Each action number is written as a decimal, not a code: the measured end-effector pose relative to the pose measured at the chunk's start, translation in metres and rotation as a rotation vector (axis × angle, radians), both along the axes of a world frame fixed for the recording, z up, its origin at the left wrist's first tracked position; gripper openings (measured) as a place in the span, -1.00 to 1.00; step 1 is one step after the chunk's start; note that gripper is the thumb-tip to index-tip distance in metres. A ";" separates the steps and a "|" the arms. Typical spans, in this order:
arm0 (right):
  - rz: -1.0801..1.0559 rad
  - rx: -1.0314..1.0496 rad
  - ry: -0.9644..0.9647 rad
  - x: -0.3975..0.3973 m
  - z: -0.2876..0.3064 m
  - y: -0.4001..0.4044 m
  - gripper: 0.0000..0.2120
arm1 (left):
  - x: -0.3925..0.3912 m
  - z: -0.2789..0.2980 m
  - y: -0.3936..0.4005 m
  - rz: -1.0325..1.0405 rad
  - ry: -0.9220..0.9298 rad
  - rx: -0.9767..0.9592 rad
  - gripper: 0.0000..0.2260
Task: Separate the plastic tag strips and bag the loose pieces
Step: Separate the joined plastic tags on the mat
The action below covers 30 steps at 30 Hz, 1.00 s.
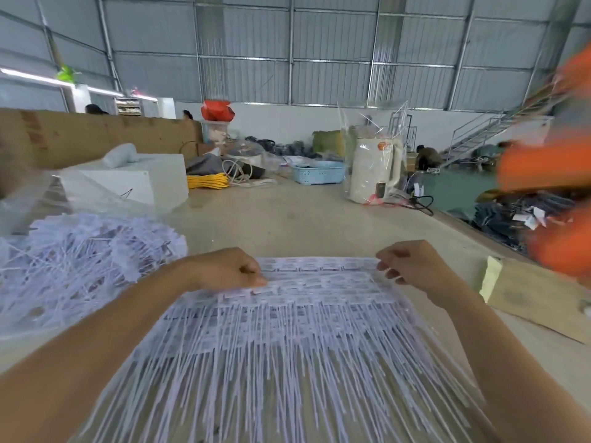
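Item: sheet of tag strips (297, 318), lower centre of frame, on my table (319, 219). Left hand (230, 270) pinches its top edge; right hand (412, 266) pinches the top right corner. Loose pieces (80, 260) heaped at left. Risk: uneven pulling could scatter tags off the table.

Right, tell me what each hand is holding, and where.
Both hold the sheet of tag strips at its far end: left hand at its left corner, right hand at its right.
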State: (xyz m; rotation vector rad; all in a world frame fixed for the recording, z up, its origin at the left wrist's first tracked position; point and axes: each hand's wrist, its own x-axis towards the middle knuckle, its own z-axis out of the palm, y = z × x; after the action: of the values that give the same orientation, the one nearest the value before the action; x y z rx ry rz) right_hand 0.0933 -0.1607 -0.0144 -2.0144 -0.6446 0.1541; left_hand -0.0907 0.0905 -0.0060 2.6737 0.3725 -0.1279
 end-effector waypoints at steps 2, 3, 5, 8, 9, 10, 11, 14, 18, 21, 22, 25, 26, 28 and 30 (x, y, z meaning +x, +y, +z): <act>0.081 -0.007 0.035 -0.005 -0.001 0.005 -0.85 | 0.000 0.001 0.003 -0.013 0.027 0.034 -0.73; 0.110 -0.031 0.030 -0.008 -0.001 0.008 -0.85 | 0.000 0.002 0.005 -0.015 0.032 0.045 -0.74; 0.141 -0.109 -0.012 -0.010 -0.003 0.010 -0.81 | 0.000 0.006 0.006 -0.007 0.014 0.049 -0.70; 0.208 -0.285 -0.087 -0.013 -0.007 0.013 -0.78 | 0.004 0.012 0.004 0.001 0.055 0.138 -0.70; 0.208 -0.333 -0.117 -0.015 -0.009 0.014 -0.80 | 0.007 0.012 0.001 0.005 0.084 0.189 -0.70; 0.196 -0.365 -0.160 -0.016 -0.010 0.015 -0.80 | 0.011 0.011 -0.005 0.011 0.083 0.234 -0.70; 0.180 -0.377 -0.205 -0.017 -0.010 0.016 -0.82 | 0.017 0.009 -0.012 0.020 0.037 0.261 -0.70; 0.161 -0.263 -0.181 -0.020 -0.004 0.017 -0.84 | 0.037 -0.002 -0.043 0.029 -0.271 0.174 -0.68; 0.272 0.075 0.113 -0.023 0.002 0.011 -0.79 | 0.064 -0.010 -0.081 -0.002 -0.374 -0.149 -0.68; 0.320 0.196 0.240 -0.023 0.004 0.009 -0.82 | 0.073 -0.011 -0.090 0.017 -0.339 -0.290 -0.68; 0.344 0.218 0.289 -0.023 0.004 0.009 -0.84 | 0.073 -0.012 -0.092 0.035 -0.347 -0.306 -0.68; 0.413 0.208 0.342 -0.024 0.003 0.009 -0.86 | 0.072 -0.018 -0.097 0.085 -0.417 -0.295 -0.65; 0.412 0.182 0.329 -0.025 0.001 0.010 -0.85 | 0.071 -0.020 -0.098 0.103 -0.429 -0.304 -0.63; 0.399 0.154 0.296 -0.027 -0.001 0.012 -0.84 | 0.069 -0.023 -0.100 0.136 -0.431 -0.342 -0.59; 0.402 0.156 0.248 -0.029 -0.002 0.015 -0.86 | 0.067 -0.024 -0.101 0.160 -0.434 -0.366 -0.58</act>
State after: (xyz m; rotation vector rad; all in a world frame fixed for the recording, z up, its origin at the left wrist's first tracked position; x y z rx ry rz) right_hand 0.0647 -0.1461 -0.0167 -1.6634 -0.8655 0.5661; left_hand -0.0233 -0.0106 -0.0297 2.2204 0.3764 0.3899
